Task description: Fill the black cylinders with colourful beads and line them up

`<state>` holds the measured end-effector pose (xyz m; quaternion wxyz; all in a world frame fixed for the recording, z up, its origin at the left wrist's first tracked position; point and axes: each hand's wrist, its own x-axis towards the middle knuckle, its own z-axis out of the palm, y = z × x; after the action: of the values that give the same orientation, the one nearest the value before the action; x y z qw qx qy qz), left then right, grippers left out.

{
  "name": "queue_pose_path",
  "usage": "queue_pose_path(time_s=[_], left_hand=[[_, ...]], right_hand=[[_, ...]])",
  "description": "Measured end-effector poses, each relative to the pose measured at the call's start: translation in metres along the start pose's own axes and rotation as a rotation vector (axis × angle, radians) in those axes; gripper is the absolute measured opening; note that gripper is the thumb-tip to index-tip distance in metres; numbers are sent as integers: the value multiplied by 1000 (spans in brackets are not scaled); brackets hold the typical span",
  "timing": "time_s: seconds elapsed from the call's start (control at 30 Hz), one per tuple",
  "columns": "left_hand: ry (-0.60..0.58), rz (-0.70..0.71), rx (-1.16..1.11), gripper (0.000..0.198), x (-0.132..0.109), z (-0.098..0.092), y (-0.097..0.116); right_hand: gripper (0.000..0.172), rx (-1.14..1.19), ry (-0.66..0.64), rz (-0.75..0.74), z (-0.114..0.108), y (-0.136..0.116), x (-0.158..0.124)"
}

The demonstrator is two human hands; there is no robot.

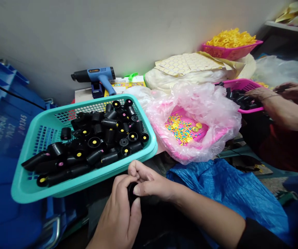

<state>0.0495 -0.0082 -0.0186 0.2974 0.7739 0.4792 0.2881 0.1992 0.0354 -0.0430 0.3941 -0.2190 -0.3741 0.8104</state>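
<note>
Low in the middle of the head view, my left hand (121,209) is closed around a black plastic cylinder (132,191); much of it is hidden by the fingers. My right hand (152,183) meets it from the other side, thumb pressed on the cylinder's end and fingers curled in. Whether those fingers also pinch something small I cannot tell. Just beyond both hands stands a teal basket (84,188), heaped with similar black cylinders (94,141), many with a yellow or pink centre.
A pink basket lined with a clear plastic bag (203,148) holds small coloured beads (181,131). Behind are a blue heat gun (101,74) and a pink basket of yellow parts (232,39). At right, a co-worker's hands (276,97) are over another pink basket (244,83). Blue crates (6,166) stand left.
</note>
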Motion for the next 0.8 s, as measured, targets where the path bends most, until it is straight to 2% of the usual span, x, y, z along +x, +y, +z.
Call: queue_pose_path(time_s=[0.23,0.4,0.5,0.6,0.8], left_hand=[[15,-29,-20,29,-4,-1,1],[24,2,-69,27,-4,-1,7],[19,-11,-99,29,0,-2,12],[13,-25,-131,31,3,-4,15],[-8,-59,-176,29,1,-2,10]], right_hand=[[48,-31,-39,-15,0,7,0],[56,-111,14,-73,3,9,-3],[53,-100,19,-82,2,5,-5],[48,-45,-29,-67,-3,0,-5],[47,16,-82,-30,-6,-2,-3]])
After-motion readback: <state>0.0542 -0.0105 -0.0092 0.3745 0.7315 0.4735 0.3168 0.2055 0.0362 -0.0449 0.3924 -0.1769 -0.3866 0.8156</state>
